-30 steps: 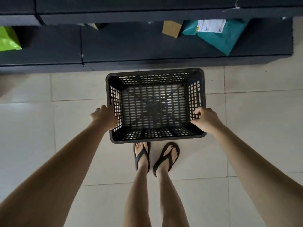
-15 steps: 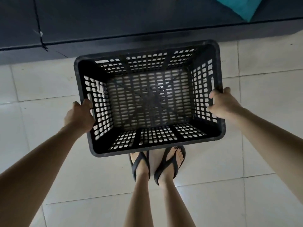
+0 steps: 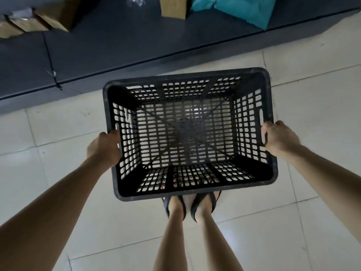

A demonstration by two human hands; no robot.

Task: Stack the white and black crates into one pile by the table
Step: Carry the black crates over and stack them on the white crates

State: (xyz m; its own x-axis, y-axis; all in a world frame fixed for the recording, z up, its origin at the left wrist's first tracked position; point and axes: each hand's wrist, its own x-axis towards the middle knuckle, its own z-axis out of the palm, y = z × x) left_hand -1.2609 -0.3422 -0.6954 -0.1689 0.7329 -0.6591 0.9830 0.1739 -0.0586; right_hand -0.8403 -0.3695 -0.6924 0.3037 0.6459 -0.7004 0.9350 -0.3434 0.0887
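Head cam: you've got the black crate (image 3: 187, 133) up off the floor (image 3: 312, 222) over your feet, left hand (image 3: 103, 148) & right hand (image 3: 279, 138) clamped on its side handles, w/ nothing inside.

Looks like a storeroom or packing area: pale tiled floor (image 3: 293, 241), a low dark shelf (image 3: 117, 45) holding cardboard boxes (image 3: 172, 6) and a teal mailer bag (image 3: 244, 8).
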